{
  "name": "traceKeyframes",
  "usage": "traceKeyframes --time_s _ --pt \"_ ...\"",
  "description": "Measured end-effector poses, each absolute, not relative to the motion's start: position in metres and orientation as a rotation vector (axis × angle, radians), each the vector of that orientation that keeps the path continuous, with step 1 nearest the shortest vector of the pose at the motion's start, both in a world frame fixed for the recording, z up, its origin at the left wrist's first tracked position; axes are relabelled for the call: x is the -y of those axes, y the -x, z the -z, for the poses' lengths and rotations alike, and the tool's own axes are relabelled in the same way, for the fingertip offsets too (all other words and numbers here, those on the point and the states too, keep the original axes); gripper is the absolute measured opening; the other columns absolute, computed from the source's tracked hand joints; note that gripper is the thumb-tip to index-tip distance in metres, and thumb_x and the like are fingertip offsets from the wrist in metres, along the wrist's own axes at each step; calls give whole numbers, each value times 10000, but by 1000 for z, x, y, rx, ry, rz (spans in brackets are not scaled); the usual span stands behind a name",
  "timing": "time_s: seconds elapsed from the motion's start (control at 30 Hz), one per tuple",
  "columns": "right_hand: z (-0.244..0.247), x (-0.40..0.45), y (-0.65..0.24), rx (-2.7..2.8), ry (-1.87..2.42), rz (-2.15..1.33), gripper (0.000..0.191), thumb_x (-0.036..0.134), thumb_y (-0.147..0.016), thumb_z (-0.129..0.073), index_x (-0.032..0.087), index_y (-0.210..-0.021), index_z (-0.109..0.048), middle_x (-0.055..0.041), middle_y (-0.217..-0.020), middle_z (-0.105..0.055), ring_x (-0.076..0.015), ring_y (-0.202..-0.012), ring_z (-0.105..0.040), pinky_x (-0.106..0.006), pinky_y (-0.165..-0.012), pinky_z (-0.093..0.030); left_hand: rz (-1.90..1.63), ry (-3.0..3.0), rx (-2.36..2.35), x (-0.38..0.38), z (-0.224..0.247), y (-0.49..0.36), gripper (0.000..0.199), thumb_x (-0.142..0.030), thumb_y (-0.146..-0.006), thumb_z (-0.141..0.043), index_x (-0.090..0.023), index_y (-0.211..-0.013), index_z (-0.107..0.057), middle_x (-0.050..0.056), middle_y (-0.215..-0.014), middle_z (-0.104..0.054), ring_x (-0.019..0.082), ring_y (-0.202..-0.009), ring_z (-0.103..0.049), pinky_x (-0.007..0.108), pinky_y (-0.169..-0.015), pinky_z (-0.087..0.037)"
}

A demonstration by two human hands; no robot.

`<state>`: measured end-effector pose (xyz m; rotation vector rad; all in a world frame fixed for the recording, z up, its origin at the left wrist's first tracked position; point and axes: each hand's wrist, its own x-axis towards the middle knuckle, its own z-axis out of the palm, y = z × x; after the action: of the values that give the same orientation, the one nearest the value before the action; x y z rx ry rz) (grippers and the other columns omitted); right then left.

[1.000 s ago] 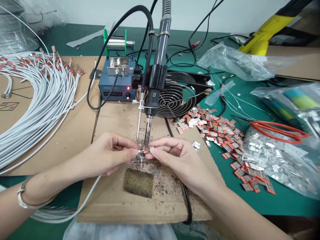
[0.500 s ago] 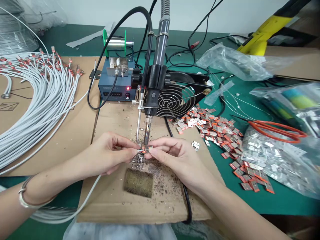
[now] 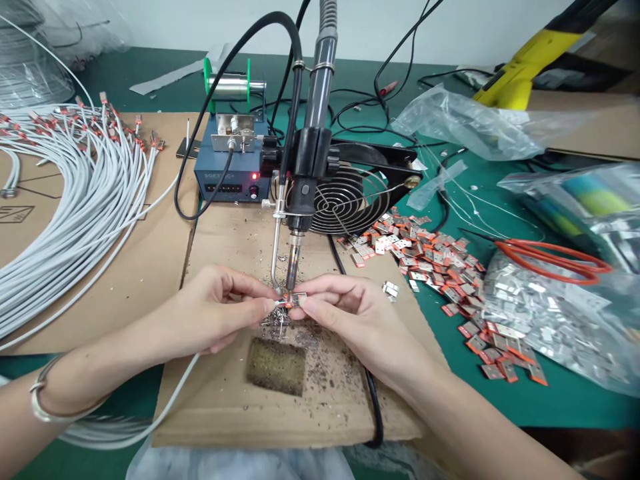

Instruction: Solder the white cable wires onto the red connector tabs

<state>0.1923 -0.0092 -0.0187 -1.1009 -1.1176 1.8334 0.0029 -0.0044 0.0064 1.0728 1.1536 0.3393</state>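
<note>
My left hand (image 3: 227, 307) pinches the end of a white cable (image 3: 176, 399), whose thin wires reach a small USB connector (image 3: 299, 299) with an orange-red board. That connector is gripped between the thumb and fingers of my right hand (image 3: 345, 307). Directly above it, the tip of a mounted soldering iron (image 3: 293, 263) points down at the joint between the wires and the board. A bent metal solder feed tube (image 3: 275, 253) comes down on the iron's left and ends close to the same spot. My fingertips partly hide the wire ends and the connector.
Under my hands, solder scraps and a brown sponge (image 3: 277, 366) lie on cardboard. A blue solder feeder (image 3: 225, 177) and round fan (image 3: 350, 193) stand behind. Many white cables (image 3: 95, 193) lie left; loose USB connectors (image 3: 440, 267) and a plastic bag of metal parts (image 3: 545, 320) lie right.
My hands still hold the cable and connector under the iron. The whole view has shifted very slightly; more of the orange-red board shows between my fingers.
</note>
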Motion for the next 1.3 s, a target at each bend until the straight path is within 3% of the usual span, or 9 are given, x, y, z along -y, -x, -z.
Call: traceKeyframes --time_s 0.2,0.37,0.6,0.87,1.07,1.3 --pt "17 9 -191 1152 1181 -1805 203 280 -668 -726 138 -795 -656 -38 -685 -676 -80 -632 -640 -125 -572 -490 -334 -1071 -1190 6 -5 -4 197 -294 -793 -551 -111 -827 -614 -27 -561 -498 -2 -274 -306 107 -264 -186" --pt "20 9 -188 1279 1297 -1653 234 260 -624 -729 122 -799 -660 -23 -633 -640 -40 -485 -525 -116 -434 -386 -301 -1058 -1227 5 -4 -6 184 -273 -803 -530 -104 -821 -603 -22 -571 -501 -2 -270 -303 109 -261 -191" --pt "25 9 -186 1315 1306 -1619 283 324 -608 -735 108 -773 -654 -27 -598 -613 -36 -461 -477 -126 -412 -351 -306 -1085 -1218 4 -1 -4 216 -301 -806 -540 -105 -867 -608 -21 -594 -504 -7 -278 -307 110 -270 -190" --pt "25 8 -185 1312 1291 -1610 235 295 -646 -711 108 -775 -649 -26 -607 -624 -47 -480 -527 -122 -428 -374 -293 -1095 -1231 4 -2 -5 206 -296 -815 -527 -99 -822 -588 -26 -584 -505 -7 -276 -308 111 -272 -181" --pt "17 7 -191 1191 1171 -1809 187 256 -677 -698 135 -807 -639 -37 -704 -676 -72 -654 -638 -118 -591 -477 -294 -1086 -1207 5 -4 -4 209 -293 -818 -526 -100 -821 -605 -34 -573 -494 -9 -277 -300 107 -271 -196" --pt "18 7 -191 1101 1112 -1834 180 217 -663 -730 134 -796 -641 -23 -675 -676 -55 -618 -635 -93 -582 -475 -320 -1080 -1213 4 -2 -3 204 -298 -803 -547 -108 -839 -613 -33 -593 -510 -4 -267 -316 106 -260 -199"
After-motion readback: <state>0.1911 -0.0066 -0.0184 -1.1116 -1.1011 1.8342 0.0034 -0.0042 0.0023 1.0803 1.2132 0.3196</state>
